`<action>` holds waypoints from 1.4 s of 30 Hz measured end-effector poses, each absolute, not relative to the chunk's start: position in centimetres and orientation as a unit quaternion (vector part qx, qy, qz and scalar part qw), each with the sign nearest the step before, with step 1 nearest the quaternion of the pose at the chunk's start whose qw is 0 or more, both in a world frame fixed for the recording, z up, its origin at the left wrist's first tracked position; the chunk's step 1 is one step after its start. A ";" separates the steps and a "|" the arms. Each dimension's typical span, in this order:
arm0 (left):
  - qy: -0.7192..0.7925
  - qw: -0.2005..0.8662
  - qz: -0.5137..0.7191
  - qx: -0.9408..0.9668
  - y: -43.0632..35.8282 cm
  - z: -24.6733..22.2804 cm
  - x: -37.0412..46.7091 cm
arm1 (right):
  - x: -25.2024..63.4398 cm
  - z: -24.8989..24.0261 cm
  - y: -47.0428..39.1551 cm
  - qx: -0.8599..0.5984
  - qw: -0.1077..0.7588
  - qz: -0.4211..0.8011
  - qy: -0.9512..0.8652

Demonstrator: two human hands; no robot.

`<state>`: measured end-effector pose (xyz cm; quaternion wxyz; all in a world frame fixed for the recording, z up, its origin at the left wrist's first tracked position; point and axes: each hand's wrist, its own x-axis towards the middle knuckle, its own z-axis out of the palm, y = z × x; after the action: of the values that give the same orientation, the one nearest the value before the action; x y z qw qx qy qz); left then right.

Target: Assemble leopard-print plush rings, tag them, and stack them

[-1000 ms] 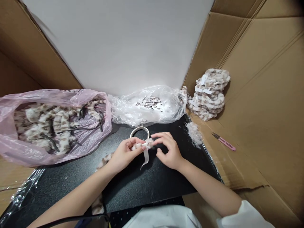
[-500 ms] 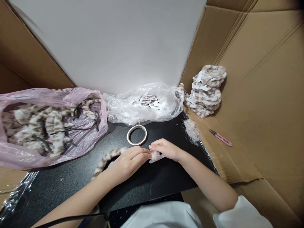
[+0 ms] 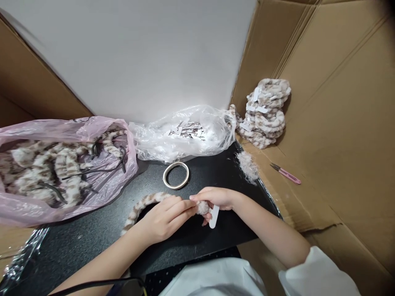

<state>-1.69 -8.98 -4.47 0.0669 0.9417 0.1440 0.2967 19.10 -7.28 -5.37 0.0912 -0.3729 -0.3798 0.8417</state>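
A long furry strip, white with brown patches, lies in a curve on the black tabletop (image 3: 203,172); call it the plush tail (image 3: 140,205). My left hand (image 3: 171,218) is closed over it close to its end, palm down. Against that same end my right hand (image 3: 216,199) pinches from the other side, thumb on top. Between the hands the fluffy tip pokes out. A white flat tab (image 3: 214,216) hangs by the right fingers; how it is fixed is hidden. Just beyond the hands a roll of tape (image 3: 176,175) lies flat.
At left, a pink plastic bag (image 3: 123,185) holds more furry pieces and dark cords. A clear bag (image 3: 154,150) of white tabs stands at the back. To the right are stacked furry rings (image 3: 268,113), fluff scraps (image 3: 247,166) and pink thread snips (image 3: 286,173). Cardboard walls (image 3: 333,102) enclose the right side.
The right hand has turned, showing its fingertips below the tail's end. The white tab has swung from nearly flat to hanging down. The view has shifted slightly.
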 end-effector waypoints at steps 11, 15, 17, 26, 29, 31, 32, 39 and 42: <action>0.198 0.127 0.324 0.916 -8.7 -4.8 -1.7 | 17.8 -4.5 -7.7 -0.444 0.348 0.744 -0.357; 0.196 0.157 0.367 0.896 -8.5 -5.3 -1.1 | 17.8 -4.7 -7.8 -0.450 0.370 0.727 -0.363; 0.200 0.173 0.382 0.886 -8.4 -5.4 -0.9 | 17.9 -4.9 -7.8 -0.449 0.357 0.740 -0.351; 0.176 0.162 0.313 0.919 -9.0 -5.5 -1.7 | 18.4 -5.5 -7.4 -0.408 0.213 0.851 -0.253; 0.157 0.157 0.277 0.935 -9.2 -5.6 -2.2 | 18.2 -5.5 -7.7 -0.428 0.209 0.835 -0.276; 0.148 0.152 0.270 0.939 -9.2 -5.7 -2.3 | 18.1 -5.4 -7.8 -0.444 0.223 0.815 -0.299; 0.151 0.152 0.270 0.939 -9.1 -5.7 -2.2 | 18.1 -5.3 -7.9 -0.449 0.239 0.802 -0.314; 0.181 0.177 0.367 0.895 -8.6 -5.5 -1.3 | 17.9 -4.4 -8.4 -0.455 0.391 0.695 -0.397; 0.206 0.194 0.390 0.876 -8.6 -5.5 -1.0 | 17.7 -4.2 -8.5 -0.457 0.415 0.676 -0.403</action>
<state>-1.01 -8.56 -5.52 0.1941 0.8761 0.2064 0.3900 17.75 -8.54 -4.17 0.4147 -0.4572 -0.4032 0.6756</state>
